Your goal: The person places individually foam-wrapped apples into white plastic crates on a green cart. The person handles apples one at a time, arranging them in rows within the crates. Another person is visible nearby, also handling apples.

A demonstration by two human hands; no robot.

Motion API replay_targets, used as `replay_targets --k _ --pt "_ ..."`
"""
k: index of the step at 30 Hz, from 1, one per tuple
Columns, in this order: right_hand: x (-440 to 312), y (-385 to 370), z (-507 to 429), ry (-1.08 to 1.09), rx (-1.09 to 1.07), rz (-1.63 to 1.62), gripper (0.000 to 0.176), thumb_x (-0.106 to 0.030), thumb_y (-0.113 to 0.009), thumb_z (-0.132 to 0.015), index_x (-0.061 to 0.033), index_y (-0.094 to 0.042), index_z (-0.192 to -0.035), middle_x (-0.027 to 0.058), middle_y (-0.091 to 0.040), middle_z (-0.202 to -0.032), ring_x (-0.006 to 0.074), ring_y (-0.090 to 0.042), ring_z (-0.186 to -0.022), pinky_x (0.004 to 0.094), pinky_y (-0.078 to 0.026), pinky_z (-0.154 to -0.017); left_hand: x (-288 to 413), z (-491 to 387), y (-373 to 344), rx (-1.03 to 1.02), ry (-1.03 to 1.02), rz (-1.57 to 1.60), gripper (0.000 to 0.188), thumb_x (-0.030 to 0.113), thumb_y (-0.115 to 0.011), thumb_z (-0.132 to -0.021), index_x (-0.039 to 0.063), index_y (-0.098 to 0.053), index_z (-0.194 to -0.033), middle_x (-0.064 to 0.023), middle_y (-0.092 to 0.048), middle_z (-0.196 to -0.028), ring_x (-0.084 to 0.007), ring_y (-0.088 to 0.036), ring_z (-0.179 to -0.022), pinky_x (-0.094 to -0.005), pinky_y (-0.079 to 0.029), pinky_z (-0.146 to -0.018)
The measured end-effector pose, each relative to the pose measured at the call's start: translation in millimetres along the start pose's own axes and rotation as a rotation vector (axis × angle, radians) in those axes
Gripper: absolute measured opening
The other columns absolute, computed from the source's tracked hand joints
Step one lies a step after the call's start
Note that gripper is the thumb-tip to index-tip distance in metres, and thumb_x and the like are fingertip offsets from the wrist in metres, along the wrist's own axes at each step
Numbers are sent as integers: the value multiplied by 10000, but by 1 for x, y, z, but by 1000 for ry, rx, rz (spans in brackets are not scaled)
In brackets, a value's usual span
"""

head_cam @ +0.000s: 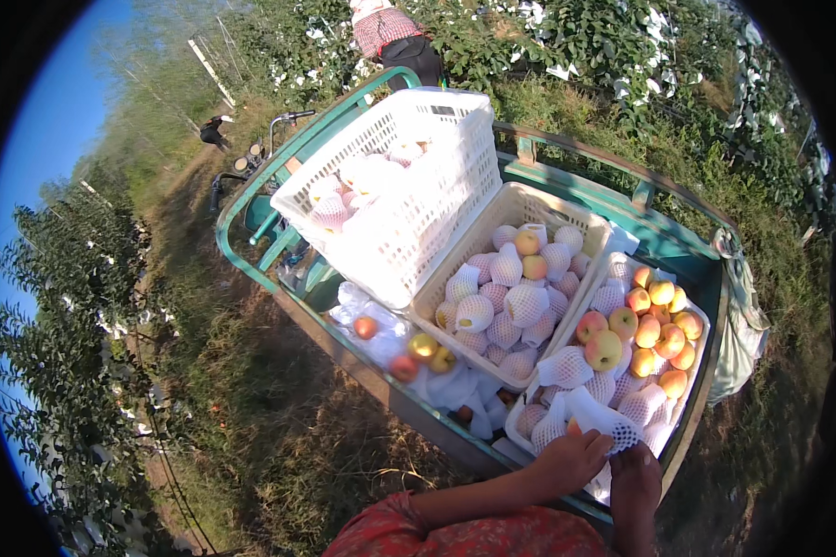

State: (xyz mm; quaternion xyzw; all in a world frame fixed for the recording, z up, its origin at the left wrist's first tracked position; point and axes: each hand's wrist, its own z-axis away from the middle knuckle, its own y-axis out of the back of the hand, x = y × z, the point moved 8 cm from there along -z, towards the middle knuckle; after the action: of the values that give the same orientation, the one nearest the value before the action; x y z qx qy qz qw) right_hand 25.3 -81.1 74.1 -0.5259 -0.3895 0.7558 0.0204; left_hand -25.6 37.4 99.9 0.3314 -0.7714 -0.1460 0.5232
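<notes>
Low in the view, my left hand [573,461] and my right hand [635,475] are close together over the near edge of a white plastic crate [700,351]. Between them is a white foam net sleeve [602,421], its mesh end gripped by the fingers of both hands. A bit of an apple's skin shows by my left fingertips; whether that hand holds the fruit is unclear. Beyond my hands, the crate holds bare red-yellow apples [603,349] on its far side and net-wrapped apples [566,367] nearer me.
The crates ride in a green metal cart bed [571,177] with raised rails. A middle crate [522,191] holds mostly wrapped apples; a taller white crate [453,181] stands beyond. Loose apples [423,346] lie on clear plastic [446,386]. One person [397,42] bends near trees; another [212,131] is farther off.
</notes>
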Motion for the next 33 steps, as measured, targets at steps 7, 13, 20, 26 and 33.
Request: replay_targets --k 7,13,20,26,33 --pt "34 49 30 -181 -80 256 576 -488 -466 -985 -7 -499 -1299 111 -585 -1232 247 -537 -1159 416 -396 -1023 18 1 -21 -114 -155 163 267 148 -659 -807 37 -525 -1010 -110 -565 -873 -320 -618 -720 -418 -498 -604" --pt "39 79 74 -350 38 -21 634 -507 -391 -1001 -1 -432 -1383 129 -522 -1362 284 -486 -1268 446 -322 -1109 41 11 -63 -302 -281 250 229 195 -649 -838 50 -545 -981 -98 -560 -858 -303 -624 -728 -412 -506 -638" --pt "27 99 53 -155 322 -379 745 -583 -249 -995 -33 -310 -1493 156 -417 -1487 329 -403 -1366 479 -274 -1153 -58 -31 -41 -493 175 -83 447 291 -709 -808 85 -533 -1164 -134 -570 -1023 -356 -638 -873 -446 -521 -710" --pt "39 91 39 -198 256 -554 674 -495 -222 -1031 -19 -255 -1506 156 -372 -1516 350 -373 -1384 485 -256 -1170 -114 -23 -93 -831 164 -317 639 268 -725 -775 67 -447 -1314 -140 -544 -1184 -335 -636 -993 -448 -534 -779" --pt "39 76 20 -280 132 -230 655 -277 -628 -932 1 -334 -1447 136 -482 -1404 276 -465 -1305 435 -346 -1116 -25 -43 -51 -494 -364 -404 660 224 -721 -747 36 -473 -1329 -122 -531 -1316 -273 -603 -962 -393 -512 -776"
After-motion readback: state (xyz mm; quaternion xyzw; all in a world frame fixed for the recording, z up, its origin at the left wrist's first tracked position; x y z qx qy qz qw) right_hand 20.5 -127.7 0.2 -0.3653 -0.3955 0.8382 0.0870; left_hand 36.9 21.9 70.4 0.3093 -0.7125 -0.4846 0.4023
